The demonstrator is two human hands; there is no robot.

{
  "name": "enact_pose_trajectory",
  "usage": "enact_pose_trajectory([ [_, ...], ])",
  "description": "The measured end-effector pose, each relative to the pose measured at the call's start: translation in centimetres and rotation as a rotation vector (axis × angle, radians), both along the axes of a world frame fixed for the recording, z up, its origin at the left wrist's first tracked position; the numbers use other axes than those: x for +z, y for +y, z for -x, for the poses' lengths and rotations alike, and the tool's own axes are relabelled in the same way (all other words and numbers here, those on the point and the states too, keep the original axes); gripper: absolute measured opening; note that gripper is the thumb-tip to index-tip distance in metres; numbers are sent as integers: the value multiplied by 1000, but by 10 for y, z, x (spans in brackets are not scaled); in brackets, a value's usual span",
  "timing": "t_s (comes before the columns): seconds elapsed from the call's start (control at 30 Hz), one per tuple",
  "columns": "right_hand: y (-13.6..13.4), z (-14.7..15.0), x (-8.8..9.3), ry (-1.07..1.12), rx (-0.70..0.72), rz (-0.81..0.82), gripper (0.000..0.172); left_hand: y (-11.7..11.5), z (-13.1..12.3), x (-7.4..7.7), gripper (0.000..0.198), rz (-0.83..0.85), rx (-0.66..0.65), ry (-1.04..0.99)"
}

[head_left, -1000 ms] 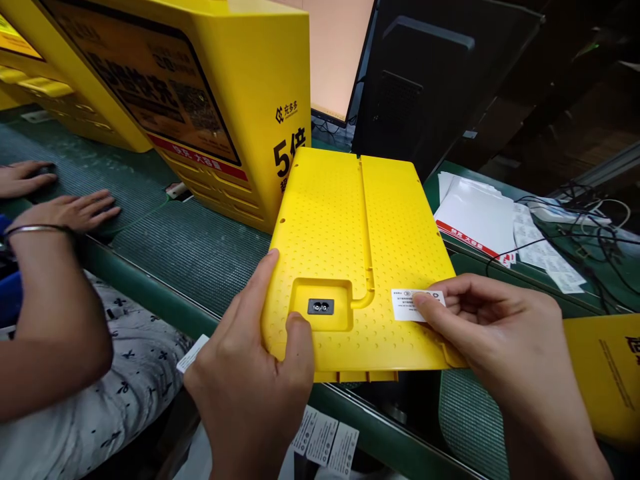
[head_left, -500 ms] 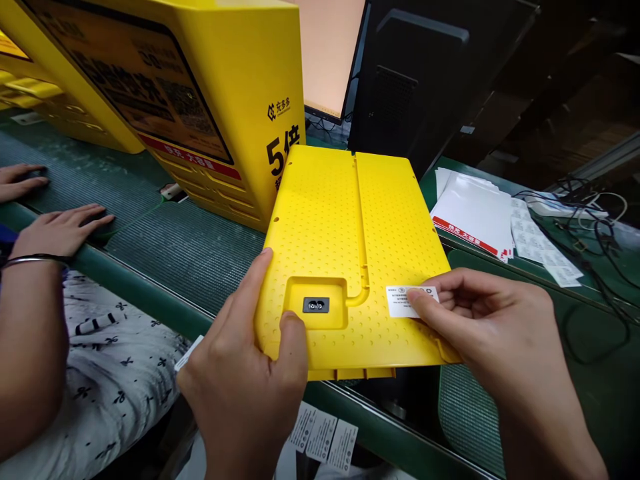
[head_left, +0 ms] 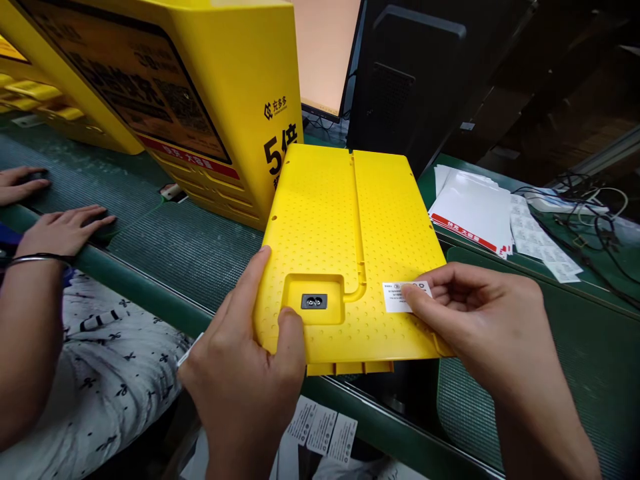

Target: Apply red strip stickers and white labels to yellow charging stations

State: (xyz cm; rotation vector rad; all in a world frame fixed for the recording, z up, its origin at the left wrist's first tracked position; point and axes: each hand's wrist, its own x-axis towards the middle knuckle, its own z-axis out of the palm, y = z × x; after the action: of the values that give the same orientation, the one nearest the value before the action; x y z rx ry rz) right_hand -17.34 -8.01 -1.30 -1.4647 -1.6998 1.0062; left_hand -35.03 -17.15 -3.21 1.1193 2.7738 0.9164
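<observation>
A yellow perforated back panel [head_left: 330,227] lies tilted over the near edge of the green belt, with a black two-pin socket [head_left: 314,301] in a recess near its lower left. My left hand [head_left: 250,373] grips the panel's lower left corner, thumb next to the recess. My right hand [head_left: 480,320] pinches a small white printed label [head_left: 397,297] and holds it against the panel's lower right area. Its fingertips cover the label's right end.
A large yellow cabinet [head_left: 200,100] with black print stands behind the panel on the green belt [head_left: 190,247]. A monitor [head_left: 325,53], white sticker sheets [head_left: 475,213] and black cables [head_left: 585,220] lie to the right. A co-worker's hands [head_left: 60,230] rest at the left. More labels [head_left: 325,433] lie below.
The panel and both my hands have shifted slightly left and up in view. The label stays pinched against the panel. The co-worker's arm has drawn back a little.
</observation>
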Motion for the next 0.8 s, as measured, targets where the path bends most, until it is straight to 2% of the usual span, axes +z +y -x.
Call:
enact_pose_trajectory([
  [0.2,10,1,7,-90,117,-5,14,1,-1,1,55,-3,-1,-8],
  [0.4,21,2,25,-423,278,-85,16,1,-1,0,55,-13,-7,-13],
  [0.53,24,0,30,-644,273,-224,25,1,-1,1,55,-1,-12,-15],
  [0.6,27,-2,29,-644,272,-190,27,2,-1,2,54,2,-10,-20],
  [0.73,35,-10,26,-463,350,1,23,2,-2,2,55,-7,-6,-23],
  [0.8,37,-13,26,-410,372,47,23,1,0,-1,57,-4,-5,-20],
])
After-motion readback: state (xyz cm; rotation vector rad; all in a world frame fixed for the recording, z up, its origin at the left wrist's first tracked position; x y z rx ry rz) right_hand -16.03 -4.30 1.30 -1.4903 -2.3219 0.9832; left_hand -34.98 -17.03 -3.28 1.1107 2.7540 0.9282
